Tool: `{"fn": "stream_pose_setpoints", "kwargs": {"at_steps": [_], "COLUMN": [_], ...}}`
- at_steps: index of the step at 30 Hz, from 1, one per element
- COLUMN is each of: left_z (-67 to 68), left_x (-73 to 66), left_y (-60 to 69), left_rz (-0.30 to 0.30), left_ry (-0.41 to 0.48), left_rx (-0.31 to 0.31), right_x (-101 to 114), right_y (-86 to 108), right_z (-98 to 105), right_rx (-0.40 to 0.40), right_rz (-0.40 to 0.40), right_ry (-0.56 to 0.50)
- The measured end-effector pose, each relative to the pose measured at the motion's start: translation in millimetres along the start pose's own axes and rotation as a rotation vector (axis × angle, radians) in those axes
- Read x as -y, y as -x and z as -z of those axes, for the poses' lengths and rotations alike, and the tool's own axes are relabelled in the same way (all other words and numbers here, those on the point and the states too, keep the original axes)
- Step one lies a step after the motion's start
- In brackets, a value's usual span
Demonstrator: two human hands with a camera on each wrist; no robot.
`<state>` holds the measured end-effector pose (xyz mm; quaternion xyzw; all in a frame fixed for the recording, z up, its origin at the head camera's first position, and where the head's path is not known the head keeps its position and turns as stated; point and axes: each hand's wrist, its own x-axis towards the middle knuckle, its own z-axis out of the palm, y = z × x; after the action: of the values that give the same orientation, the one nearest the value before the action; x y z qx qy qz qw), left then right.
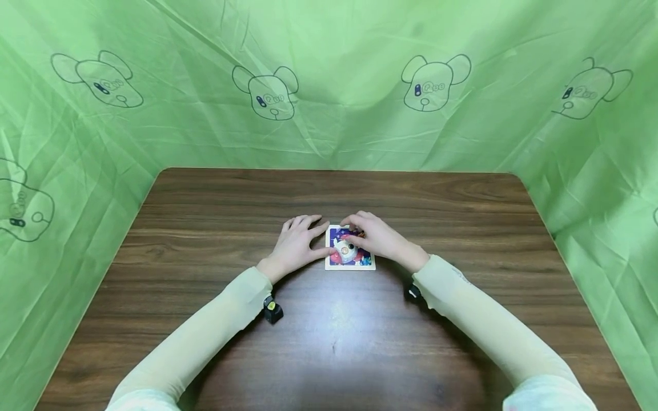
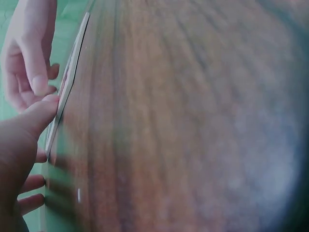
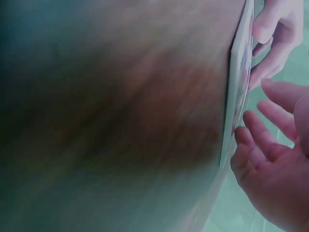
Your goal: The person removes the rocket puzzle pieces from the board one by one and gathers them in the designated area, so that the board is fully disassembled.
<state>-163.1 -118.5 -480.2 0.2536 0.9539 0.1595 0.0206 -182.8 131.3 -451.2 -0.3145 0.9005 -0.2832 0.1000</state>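
A flat, thin picture board (image 1: 336,264) with a pale border lies on the table, printed with a white and pink cartoon figure on dark blue. At its left side is my left hand (image 1: 294,246), the thumb (image 2: 48,107) touching the board and the other fingers spread beside its edge. Over the board's right part hovers my right hand (image 1: 380,237). Its fingers bend loosely, and in the right wrist view nothing shows between thumb (image 3: 285,94) and fingers. The right hand covers the board's upper right portion in the head view.
The brown wood-grain table (image 1: 216,200) extends around the board on all sides. Green cloth (image 1: 349,137) with drawn animal heads hangs behind it and along both sides. Small black devices, such as the left one (image 1: 273,313), sit at both wrists.
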Motion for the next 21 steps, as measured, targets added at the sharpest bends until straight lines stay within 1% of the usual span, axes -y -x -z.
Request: {"fn": "stream_pose_setpoints", "kwargs": {"at_steps": [4, 11, 15, 21], "left_z": [1.8, 0.3, -0.1, -1.7], "left_x": [-2.5, -3.6, -2.6, -1.2], "left_y": [1.4, -0.7, -3.0, -2.6], "left_rz": [0.012, 0.028, 0.045, 0.07], "left_ry": [0.019, 0.056, 0.107, 0.187], "left_rx": [-0.007, -0.013, -0.024, -0.034], "right_x": [1, 1, -1, 0], "right_y": [-8.4, -15.5, -19.8, -23.3], "right_z": [0, 6, 8, 9], "right_rx": [0.077, 0.189, 0.227, 0.257], "right_rz": [0.018, 0.033, 0.035, 0.048], "right_ry": [-0.03, -0.021, -0.012, -0.011]}}
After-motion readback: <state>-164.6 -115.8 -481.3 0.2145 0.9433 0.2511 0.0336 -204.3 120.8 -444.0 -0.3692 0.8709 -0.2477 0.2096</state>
